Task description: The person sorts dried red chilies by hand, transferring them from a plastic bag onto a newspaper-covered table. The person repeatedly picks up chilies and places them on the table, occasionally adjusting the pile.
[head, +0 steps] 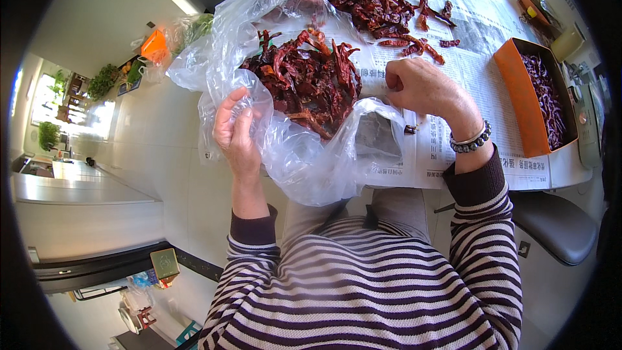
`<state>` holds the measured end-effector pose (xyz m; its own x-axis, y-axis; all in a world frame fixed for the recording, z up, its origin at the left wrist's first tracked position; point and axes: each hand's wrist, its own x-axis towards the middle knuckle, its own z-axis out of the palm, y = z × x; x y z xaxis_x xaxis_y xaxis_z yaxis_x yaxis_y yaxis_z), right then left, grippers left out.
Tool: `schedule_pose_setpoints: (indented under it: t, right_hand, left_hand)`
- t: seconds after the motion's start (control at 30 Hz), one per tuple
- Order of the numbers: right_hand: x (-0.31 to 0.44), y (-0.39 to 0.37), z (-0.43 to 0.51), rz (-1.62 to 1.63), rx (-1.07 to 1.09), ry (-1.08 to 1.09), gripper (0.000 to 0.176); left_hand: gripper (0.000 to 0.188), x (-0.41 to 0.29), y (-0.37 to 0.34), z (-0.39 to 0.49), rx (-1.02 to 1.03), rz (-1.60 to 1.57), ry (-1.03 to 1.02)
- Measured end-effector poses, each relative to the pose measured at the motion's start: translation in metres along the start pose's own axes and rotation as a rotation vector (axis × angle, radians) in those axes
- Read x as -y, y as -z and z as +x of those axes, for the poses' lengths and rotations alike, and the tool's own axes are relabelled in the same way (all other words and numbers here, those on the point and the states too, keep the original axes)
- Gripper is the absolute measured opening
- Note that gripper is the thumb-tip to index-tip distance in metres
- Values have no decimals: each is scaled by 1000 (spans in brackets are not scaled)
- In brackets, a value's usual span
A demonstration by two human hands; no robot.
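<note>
A clear plastic bag (316, 180) lies wide-mouthed at the table's near edge, part of it hanging over. Inside it is a heap of dried red chilies (301, 78). My left hand (238, 131) pinches the bag's left rim between thumb and fingers. Beside the right rim, my right hand (427, 87) is bent at the wrist with its fingers curled. Its fingertips are partly hidden, so I cannot tell whether they grip the film. A small dark chili piece (410, 129) rests below that hand. Beyond the bag spreads a larger pile of dried chilies (369, 2).
Newspaper (478, 73) covers the table. Several loose chilies (413, 46) lie between the pile and my right hand. At right stands an orange box (515, 102) holding thin dark red pieces. A dark stool seat (559, 228) sits below the table's right corner.
</note>
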<state>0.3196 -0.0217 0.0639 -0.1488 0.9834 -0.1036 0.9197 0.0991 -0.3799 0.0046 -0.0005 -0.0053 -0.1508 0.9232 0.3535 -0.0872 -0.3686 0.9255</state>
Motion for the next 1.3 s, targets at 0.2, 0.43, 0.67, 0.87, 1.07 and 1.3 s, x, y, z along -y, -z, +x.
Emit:
schedule_pose_setpoints:
  t: [0.2,0.43,0.67,0.87,1.07,1.3]
  right_hand:
    - [18,11,-9,96,117,15,19]
    - [22,3,-10,65,151,107,20]
    - [0,-10,0,-49,-76,52,12]
    - [4,-2,8,177,-406,26,16]
    - [6,-5,9,772,-531,139,21]
    - [28,-12,2,998,-114,202,25]
  left_hand:
    - [32,-2,0,-1,-1,15,-2]
    - [32,-1,1,0,-3,-11,3]
    - [32,-1,0,0,6,-8,0]
    - [32,1,2,0,-3,-28,9]
    - [32,1,2,-1,-3,-28,46]
    - [32,1,1,0,1,-30,11]
